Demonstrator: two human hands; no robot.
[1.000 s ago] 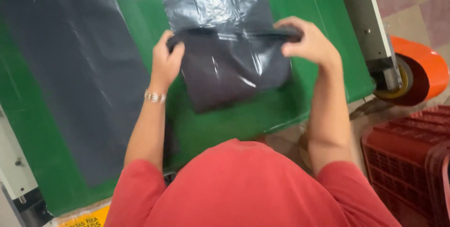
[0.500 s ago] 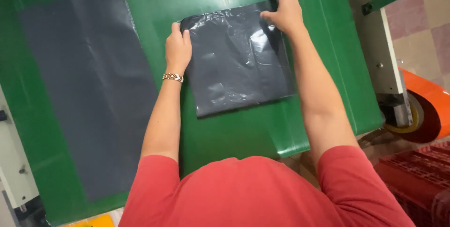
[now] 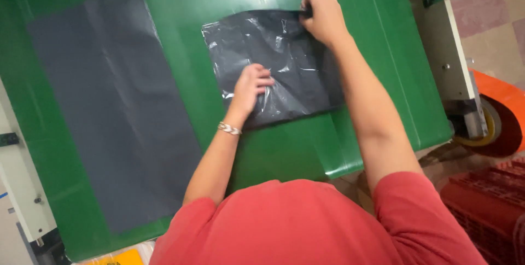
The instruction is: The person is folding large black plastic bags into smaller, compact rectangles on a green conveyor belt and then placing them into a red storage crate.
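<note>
Your left hand (image 3: 249, 87) lies curled, knuckles up, on the folded black plastic bag (image 3: 284, 62) in the middle of the green table (image 3: 383, 51); whether its fingers pinch the film cannot be told. Your right hand (image 3: 322, 16) grips the bag's far edge, fingertips hidden. A long dark sheet (image 3: 109, 106) lies flat well to the left. A red crate (image 3: 492, 205) is cut off at the frame's lower right.

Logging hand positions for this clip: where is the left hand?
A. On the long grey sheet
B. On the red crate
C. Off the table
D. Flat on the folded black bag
D: the left hand presses on the black bag, while the right hand pinches its top edge.
</note>
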